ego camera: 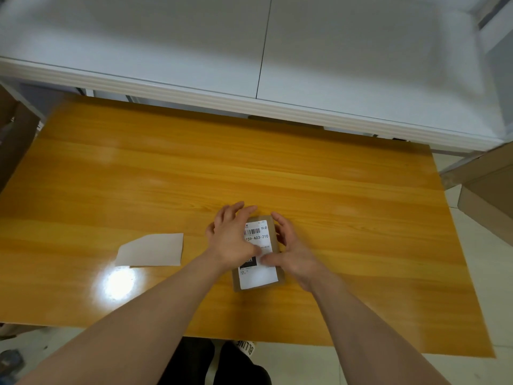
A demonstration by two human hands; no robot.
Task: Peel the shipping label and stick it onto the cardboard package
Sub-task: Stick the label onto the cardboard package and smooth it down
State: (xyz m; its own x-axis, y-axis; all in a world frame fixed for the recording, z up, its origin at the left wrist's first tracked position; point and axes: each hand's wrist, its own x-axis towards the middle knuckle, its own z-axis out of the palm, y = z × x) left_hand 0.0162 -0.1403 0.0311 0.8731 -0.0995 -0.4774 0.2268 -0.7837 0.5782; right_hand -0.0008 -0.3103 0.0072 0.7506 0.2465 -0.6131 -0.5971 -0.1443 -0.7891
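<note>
A small brown cardboard package [280, 282] lies flat on the wooden table [361, 232], just in front of me. The white shipping label [258, 276], with a barcode and printed text, lies on the package's top face. My left hand [231, 238] rests over the package's left side, fingers straight, thumb pressing the label's middle. My right hand [291, 251] lies along the right side, its fingers straight beside the package's right edge and its thumb pressing the label beside the left thumb. The hands hide the label's middle and the package's left edge.
A blank backing sheet [151, 250] with one corner turned lies on the table to the left. A white cabinet [249, 65] runs along the table's far edge. Brown cartons stand at the right [488, 195] and at the left [14, 140]. Floor tiles show below the near edge.
</note>
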